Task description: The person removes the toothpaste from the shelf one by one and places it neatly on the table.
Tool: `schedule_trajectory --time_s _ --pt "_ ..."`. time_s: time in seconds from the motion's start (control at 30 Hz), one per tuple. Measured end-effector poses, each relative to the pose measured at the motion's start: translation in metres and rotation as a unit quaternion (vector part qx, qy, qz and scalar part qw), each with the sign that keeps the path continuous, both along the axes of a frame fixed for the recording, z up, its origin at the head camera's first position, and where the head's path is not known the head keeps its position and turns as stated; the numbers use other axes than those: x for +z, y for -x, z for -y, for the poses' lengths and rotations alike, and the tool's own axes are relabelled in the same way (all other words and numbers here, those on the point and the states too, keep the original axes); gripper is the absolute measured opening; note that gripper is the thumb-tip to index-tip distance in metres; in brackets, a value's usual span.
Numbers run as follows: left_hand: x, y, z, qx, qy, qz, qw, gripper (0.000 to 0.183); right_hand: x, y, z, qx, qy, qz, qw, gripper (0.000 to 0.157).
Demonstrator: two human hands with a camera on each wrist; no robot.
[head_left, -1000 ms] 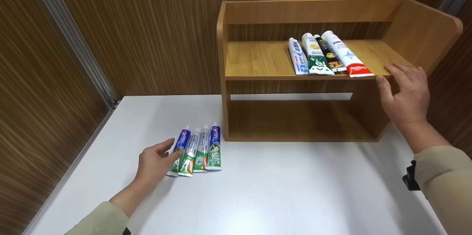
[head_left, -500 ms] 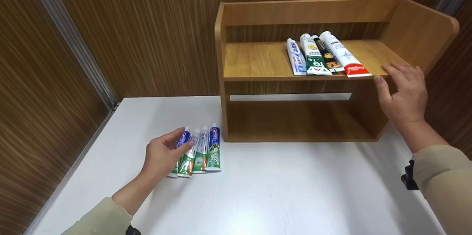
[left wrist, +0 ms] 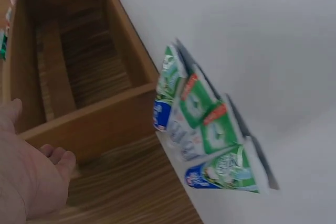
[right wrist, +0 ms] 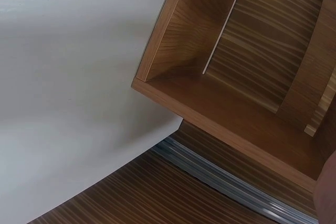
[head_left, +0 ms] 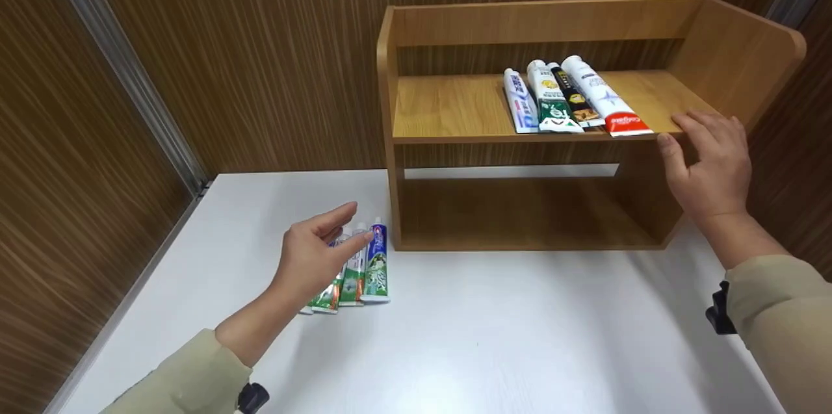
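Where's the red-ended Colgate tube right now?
In the head view, the Colgate tube lies rightmost of four on the upper shelf, beside the black tube.

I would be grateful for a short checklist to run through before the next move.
1. Left hand free: ok, it holds nothing.
2. Right hand on the upper board: ok, it rests near the right end.
3. Four tubes lying on the table: ok, beside the shelf unit.
4. Red-ended tube set back from the board's front edge: not ok, its end reaches it.
5. Table tubes' caps tight: cannot tell.

Panelled booth (metal-trimmed walls (head_left: 279, 63)).
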State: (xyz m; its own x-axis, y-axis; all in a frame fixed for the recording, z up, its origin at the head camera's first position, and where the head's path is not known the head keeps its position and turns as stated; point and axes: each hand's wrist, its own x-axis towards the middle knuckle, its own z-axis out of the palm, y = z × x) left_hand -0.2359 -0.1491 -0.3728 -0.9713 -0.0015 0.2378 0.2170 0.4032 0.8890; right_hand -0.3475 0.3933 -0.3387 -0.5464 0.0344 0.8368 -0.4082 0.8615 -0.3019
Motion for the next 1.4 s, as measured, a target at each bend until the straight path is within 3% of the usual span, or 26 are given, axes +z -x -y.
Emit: schedule_trajectory --time_s 0.4,0.67,0.83,1.07,1.23,1.4 --pt "0.045 0.001 -0.044 -0.059 0.01 -0.06 0.9964 0.059 -0.001 -0.001 0.0 -0.019 -0.002 0.048 0.999 0.043" --pt "0.072 0.008 -0.078 -0.102 -0.011 -0.099 0.9898 0.059 0.0 -0.003 -0.002 -0.023 -0.002 0.057 0.998 0.044" --pt "0.092 0.015 -0.099 -0.098 -0.003 -0.116 0.9884 0.06 0.0 -0.003 0.0 -0.023 -0.002 0.06 0.998 0.044" --pt "0.115 0.027 -0.123 -0.084 0.022 -0.14 0.9863 0.059 0.0 0.0 -0.002 -0.009 -0.009 0.019 1.0 0.043" --pt "0.124 0.037 -0.138 -0.076 0.038 -0.142 0.9862 0.059 0.002 -0.001 -0.001 -0.015 -0.006 0.031 0.999 0.044" --pt "0.126 0.05 -0.151 -0.068 0.041 -0.14 0.987 0.061 0.001 -0.002 0.0 -0.019 -0.008 0.04 0.999 0.044"
